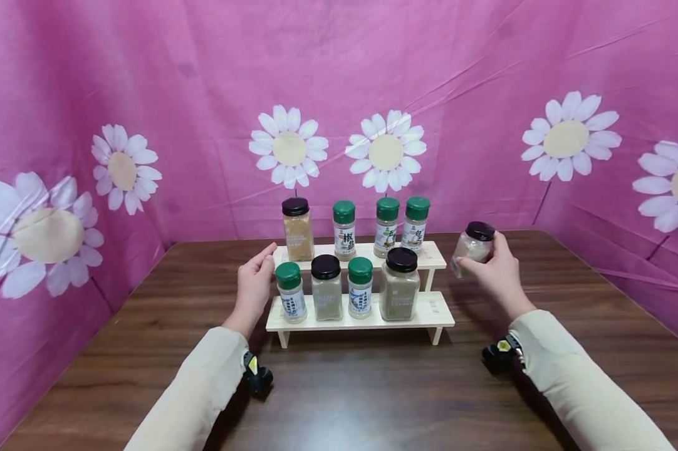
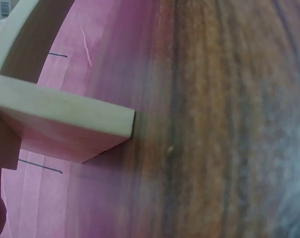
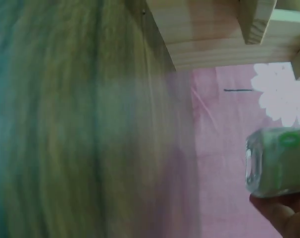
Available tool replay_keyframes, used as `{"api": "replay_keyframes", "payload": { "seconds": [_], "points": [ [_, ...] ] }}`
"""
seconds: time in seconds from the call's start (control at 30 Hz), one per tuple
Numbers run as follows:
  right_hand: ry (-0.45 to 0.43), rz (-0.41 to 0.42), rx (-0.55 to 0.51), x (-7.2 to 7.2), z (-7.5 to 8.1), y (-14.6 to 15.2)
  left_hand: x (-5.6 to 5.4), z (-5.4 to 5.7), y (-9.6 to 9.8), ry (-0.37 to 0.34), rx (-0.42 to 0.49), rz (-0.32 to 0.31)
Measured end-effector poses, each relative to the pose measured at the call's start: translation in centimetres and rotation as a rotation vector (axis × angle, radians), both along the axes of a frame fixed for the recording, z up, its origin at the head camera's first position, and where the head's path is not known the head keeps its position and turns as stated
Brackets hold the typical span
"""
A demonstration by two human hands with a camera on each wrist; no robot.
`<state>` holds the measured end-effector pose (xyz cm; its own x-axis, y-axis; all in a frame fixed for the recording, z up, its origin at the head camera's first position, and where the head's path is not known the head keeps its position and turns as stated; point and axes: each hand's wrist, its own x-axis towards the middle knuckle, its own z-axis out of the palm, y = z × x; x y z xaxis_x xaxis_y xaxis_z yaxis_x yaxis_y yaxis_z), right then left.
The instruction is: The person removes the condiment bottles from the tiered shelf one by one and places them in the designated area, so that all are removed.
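My right hand (image 1: 499, 272) grips a clear jar (image 1: 473, 248) with a black lid, held tilted to the right of the two-step wooden rack (image 1: 350, 324). In the right wrist view the jar (image 3: 278, 161) shows its glass base, with fingers around its side. My left hand (image 1: 254, 282) is at the left end of the rack's upper step, fingertips at its edge; whether they press on it is hard to tell. On the upper step stand a black-lidded jar (image 1: 298, 235) and several green-capped shakers (image 1: 344, 235). Below, green-capped shakers (image 1: 292, 297) alternate with black-lidded jars (image 1: 400, 288).
The rack stands on a dark wood table (image 1: 339, 394), its short legs (image 2: 66, 119) seen close in the left wrist view. Behind and beside the table hangs a pink cloth (image 1: 215, 113) printed with white daisies.
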<state>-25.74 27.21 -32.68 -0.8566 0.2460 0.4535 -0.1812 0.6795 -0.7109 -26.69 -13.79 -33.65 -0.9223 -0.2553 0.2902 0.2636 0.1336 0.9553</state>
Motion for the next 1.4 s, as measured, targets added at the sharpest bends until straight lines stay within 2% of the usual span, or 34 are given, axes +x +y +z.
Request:
{"api": "replay_keyframes", "payload": {
  "seconds": [0.2,0.4,0.73,1.07,1.13,1.23,1.4],
  "points": [
    [-0.078,0.0,-0.095,-1.2,-1.4,0.1,0.1,-0.1,-0.2,-0.068,0.119,-0.062],
    [-0.105,-0.001,-0.157,-1.9,-1.7,0.0,0.1,0.0,-0.1,-0.097,0.185,-0.085],
    [-0.15,-0.005,-0.212,-3.2,-2.7,-0.7,0.3,0.2,0.0,-0.096,0.2,-0.066],
    [-0.132,-0.006,-0.277,-3.3,-3.3,-0.4,0.0,0.3,0.1,-0.093,0.206,-0.074],
    [-0.142,-0.001,-0.275,-3.3,-3.2,-0.4,0.0,0.3,0.1,-0.094,0.201,-0.074],
    [-0.171,0.021,-0.217,-3.1,-2.7,-0.3,0.0,0.3,0.1,-0.092,0.202,-0.075],
    [-0.17,0.029,-0.099,-2.6,-0.8,-0.5,0.0,0.2,0.2,-0.079,0.213,-0.069]
  ]
}}
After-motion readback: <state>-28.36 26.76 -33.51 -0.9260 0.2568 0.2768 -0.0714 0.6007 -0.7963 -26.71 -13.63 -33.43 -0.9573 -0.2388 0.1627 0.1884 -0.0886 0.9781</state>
